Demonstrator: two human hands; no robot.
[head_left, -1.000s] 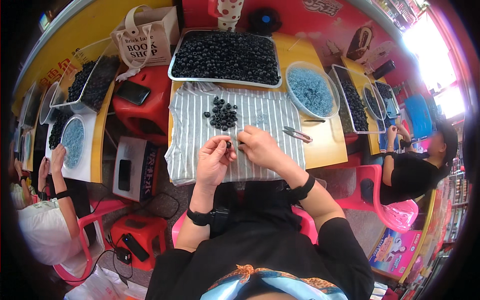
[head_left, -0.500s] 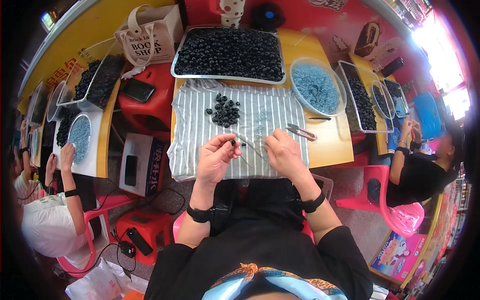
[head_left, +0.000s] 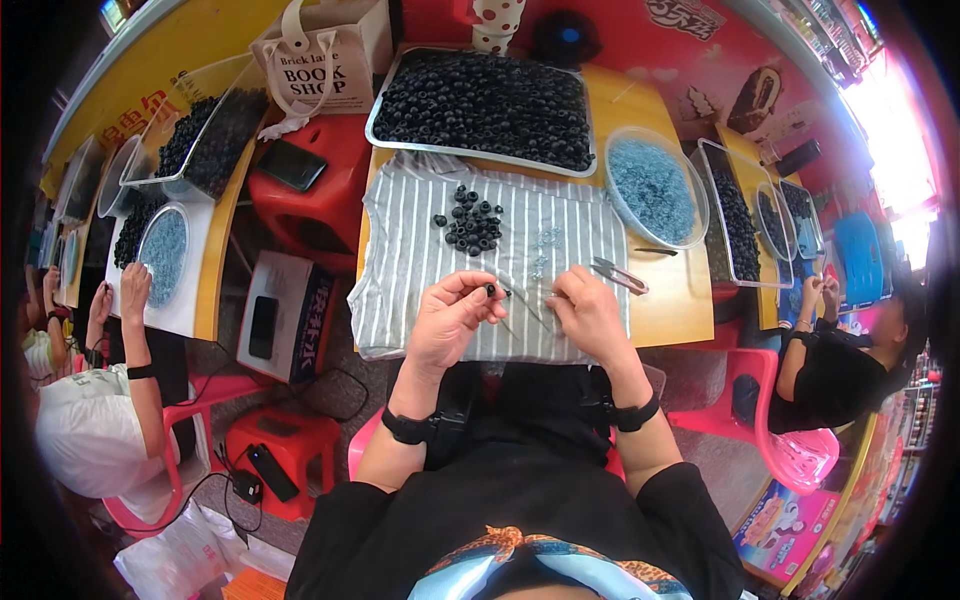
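My left hand [head_left: 452, 318] pinches a small black bead [head_left: 490, 290] between thumb and fingertips above a grey striped cloth [head_left: 410, 250]. My right hand [head_left: 588, 315] is closed, its fingers pinching a thin clear thread [head_left: 530, 312] that runs toward the bead. A small heap of black beads [head_left: 470, 222] lies on the cloth further away. A few clear blue beads [head_left: 545, 245] lie scattered near the middle of the cloth. Small metal snips [head_left: 618, 274] rest just beyond my right hand.
A large tray of black beads [head_left: 482, 95] stands at the back, a round bowl of blue beads [head_left: 655, 188] to its right. A red stool [head_left: 320, 190] with a phone is left of the table. Other people work at both sides, and a paper bag [head_left: 325, 62] stands behind.
Both hands have drawn closer to my body and slightly apart. The left hand keeps a bead pinched, the right stays on the thread.
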